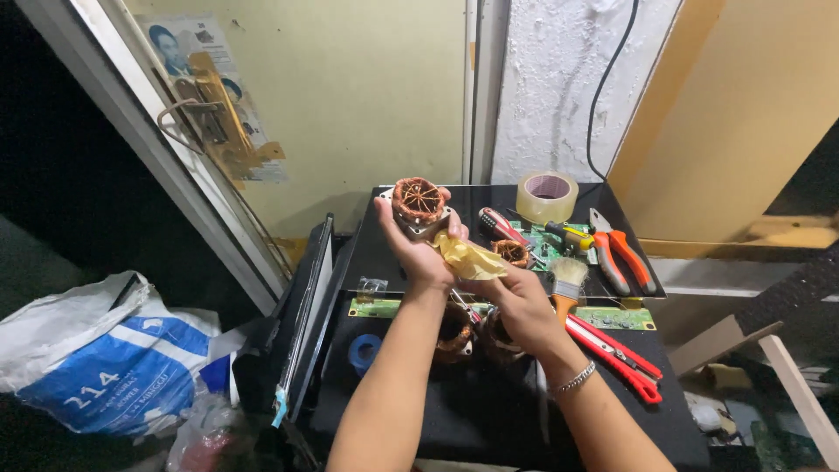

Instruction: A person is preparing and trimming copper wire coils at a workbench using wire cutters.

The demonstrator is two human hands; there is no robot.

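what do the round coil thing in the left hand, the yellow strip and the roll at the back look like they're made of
The wound coil in the left hand looks like bare copper wire: reddish-orange, glossy strands on a pale, probably metal core. The yellow strip pinched by the right hand looks like thin, crinkled, semi-translucent paper or film; which one is unclear. The tape roll seems to be clear plastic tape, shiny, on a cardboard-like core.
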